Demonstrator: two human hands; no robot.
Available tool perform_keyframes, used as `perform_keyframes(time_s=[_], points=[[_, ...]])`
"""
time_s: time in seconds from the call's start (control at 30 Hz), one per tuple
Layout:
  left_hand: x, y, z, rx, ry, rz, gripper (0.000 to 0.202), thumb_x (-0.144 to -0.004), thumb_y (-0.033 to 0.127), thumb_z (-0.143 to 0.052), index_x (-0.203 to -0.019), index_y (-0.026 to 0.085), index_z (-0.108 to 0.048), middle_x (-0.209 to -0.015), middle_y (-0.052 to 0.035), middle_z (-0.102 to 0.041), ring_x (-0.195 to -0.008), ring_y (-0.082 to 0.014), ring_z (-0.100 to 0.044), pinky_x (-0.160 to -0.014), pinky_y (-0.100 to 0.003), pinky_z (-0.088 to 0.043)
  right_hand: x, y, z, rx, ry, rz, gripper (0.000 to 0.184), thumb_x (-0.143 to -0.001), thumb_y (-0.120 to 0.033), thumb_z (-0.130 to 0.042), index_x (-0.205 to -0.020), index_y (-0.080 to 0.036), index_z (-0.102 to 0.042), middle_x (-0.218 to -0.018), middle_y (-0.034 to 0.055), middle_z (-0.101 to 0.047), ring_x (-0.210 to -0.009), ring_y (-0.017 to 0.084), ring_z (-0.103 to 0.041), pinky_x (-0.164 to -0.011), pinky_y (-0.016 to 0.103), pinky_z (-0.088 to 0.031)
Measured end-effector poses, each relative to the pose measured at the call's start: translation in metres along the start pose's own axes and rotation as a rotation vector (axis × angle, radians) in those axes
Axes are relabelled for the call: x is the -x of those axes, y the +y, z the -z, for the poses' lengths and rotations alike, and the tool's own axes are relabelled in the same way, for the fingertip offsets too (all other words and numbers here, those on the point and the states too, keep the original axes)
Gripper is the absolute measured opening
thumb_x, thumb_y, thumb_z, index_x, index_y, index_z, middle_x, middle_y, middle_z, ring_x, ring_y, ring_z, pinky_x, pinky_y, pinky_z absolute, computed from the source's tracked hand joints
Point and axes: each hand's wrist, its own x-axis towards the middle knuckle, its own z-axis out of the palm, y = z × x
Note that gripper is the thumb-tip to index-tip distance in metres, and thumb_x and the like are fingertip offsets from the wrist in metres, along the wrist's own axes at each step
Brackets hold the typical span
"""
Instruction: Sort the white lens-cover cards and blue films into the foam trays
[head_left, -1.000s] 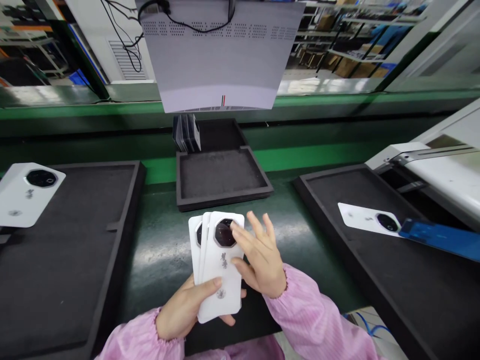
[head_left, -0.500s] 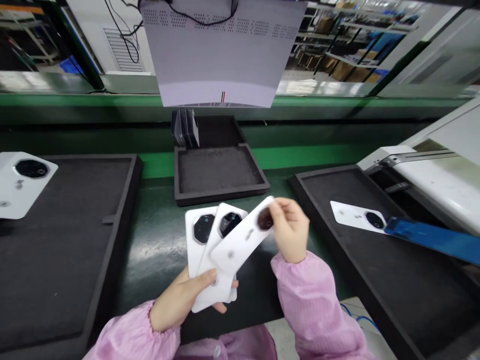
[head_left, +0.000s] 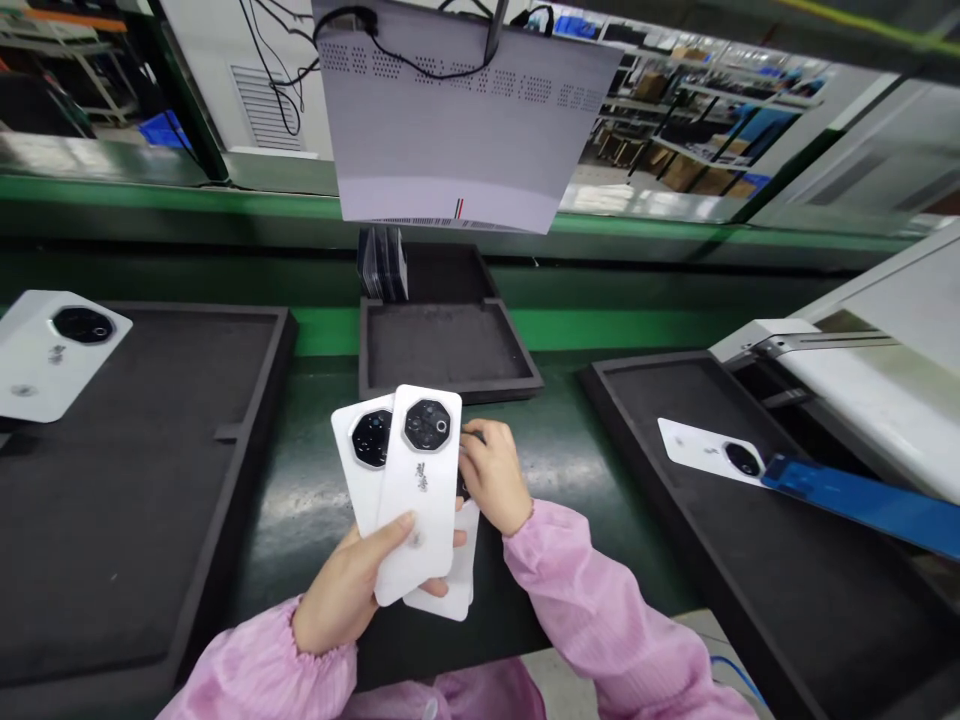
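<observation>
My left hand is closed round two fanned white phone back covers, thumb on top. The front cover shows a dark octagonal camera area; the cover behind it leans left. Below and partly behind them lie more white phone back covers, stacked with their edges slightly offset. My right hand is closed at the right side of the front cover, fingers curled at the dark camera end of a lower cover. Its fingertips are partly hidden behind the held covers.
A black foam tray on the left carries white covers. In the right tray lies one cover, touched by a blue strip. Ahead, a small black tray holds upright dark pieces beneath a monitor.
My right hand has moved left and down with a cover, from beside the fan to behind it. The left hand's covers have turned more upright. The view has shifted slightly.
</observation>
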Motion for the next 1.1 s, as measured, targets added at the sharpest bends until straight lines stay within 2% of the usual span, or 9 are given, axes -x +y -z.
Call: perform_keyframes(time_s=[0.07, 0.13, 0.33, 0.57, 0.63, 0.73, 0.83, 1.0, 1.1], points=[[-0.002, -0.003, 0.000, -0.060, -0.040, 0.018, 0.052, -0.080, 0.034, -0.059, -0.127, 0.014, -0.051, -0.124, -0.0190, -0.056, -0.101, -0.0351, -0.060, -0.059, -0.034, -0.055, -0.001, 0.001, 0.009, -0.131, 0.157, -0.042, 0.014, -0.084, -0.016, -0.050, -0.091, -0.018, -0.062, -0.100, 0.0104, -0.056, -0.097, 0.023, -0.053, -0.084, 0.043, -0.046], [-0.004, -0.007, 0.001, -0.150, -0.077, 0.037, 0.049, -0.081, 0.036, -0.058, -0.125, 0.015, -0.053, -0.125, -0.0178, -0.056, -0.101, -0.0330, -0.059, -0.062, -0.034, -0.054, -0.002, 0.001, 0.021, -0.305, 0.225, -0.082, 0.014, -0.082, -0.017, -0.054, -0.095, -0.020, -0.060, -0.101, 0.0084, -0.055, -0.098, 0.021, -0.054, -0.086, 0.041, -0.046], [-0.006, -0.016, 0.004, -0.436, -0.198, 0.033, 0.041, -0.084, 0.042, -0.051, -0.114, 0.015, -0.060, -0.104, -0.0133, -0.063, -0.096, -0.0278, -0.058, -0.070, -0.034, -0.051, -0.003, -0.001, 0.036, -0.545, 0.083, -0.223, 0.009, -0.078, -0.019, -0.062, -0.087, -0.021, -0.062, -0.091, 0.0045, -0.056, -0.085, 0.016, -0.055, -0.076, 0.033, -0.046], [-0.007, -0.013, 0.003, -0.578, -0.188, 0.079, 0.041, -0.083, 0.044, -0.050, -0.110, 0.015, -0.060, -0.106, -0.0136, -0.062, -0.097, -0.0279, -0.058, -0.074, -0.037, -0.050, -0.010, 0.006, 0.050, -0.653, -0.086, -0.265, 0.008, -0.075, -0.021, -0.065, -0.073, -0.019, -0.058, -0.083, 0.0029, -0.056, -0.078, 0.016, -0.057, -0.068, 0.030, -0.047], [-0.009, -0.013, 0.004, -0.476, -0.211, 0.071, 0.038, -0.084, 0.042, -0.050, -0.110, 0.015, -0.059, -0.106, -0.0133, -0.061, -0.098, -0.0279, -0.057, -0.074, -0.037, -0.051, -0.008, -0.001, 0.049, -0.479, 0.042, -0.166, 0.008, -0.076, -0.017, -0.063, -0.072, -0.019, -0.057, -0.086, 0.0041, -0.058, -0.085, 0.018, -0.058, -0.073, 0.033, -0.047], [-0.010, -0.014, 0.003, -0.276, -0.209, 0.059, 0.036, -0.085, 0.036, -0.052, -0.114, 0.015, -0.057, -0.104, -0.0141, -0.063, -0.098, -0.0287, -0.058, -0.071, -0.039, -0.053, 0.002, -0.016, 0.041, -0.163, 0.238, 0.172, 0.012, -0.077, -0.009, -0.061, -0.076, -0.021, -0.057, -0.085, 0.0021, -0.065, -0.093, 0.019, -0.059, -0.086, 0.039, -0.041], [-0.008, -0.012, 0.002, -0.154, -0.170, 0.055, 0.033, -0.083, 0.032, -0.055, -0.107, 0.010, -0.060, -0.095, -0.0156, -0.067, -0.083, -0.0279, -0.064, -0.068, -0.041, -0.054, 0.013, -0.025, 0.031, -0.096, 0.181, 0.428, 0.014, -0.081, -0.009, -0.056, -0.084, -0.022, -0.059, -0.081, -0.0017, -0.071, -0.093, 0.017, -0.063, -0.092, 0.040, -0.038], [-0.005, -0.012, 0.003, -0.071, -0.141, 0.047, 0.031, -0.081, 0.032, -0.059, -0.102, 0.009, -0.062, -0.085, -0.0141, -0.070, -0.069, -0.0260, -0.068, -0.065, -0.039, -0.056, 0.020, -0.020, 0.029, -0.139, 0.120, 0.590, 0.015, -0.082, -0.008, -0.054, -0.093, -0.017, -0.058, -0.089, 0.0031, -0.073, -0.105, 0.017, -0.061, -0.092, 0.038, -0.043], [-0.005, -0.012, 0.003, -0.076, -0.152, 0.047, 0.030, -0.081, 0.032, -0.059, -0.101, 0.009, -0.063, -0.084, -0.0136, -0.071, -0.066, -0.0243, -0.068, -0.066, -0.036, -0.055, 0.021, -0.017, 0.030, -0.160, 0.090, 0.611, 0.019, -0.082, -0.008, -0.054, -0.099, -0.015, -0.058, -0.093, 0.0053, -0.072, -0.108, 0.017, -0.060, -0.090, 0.036, -0.048]])
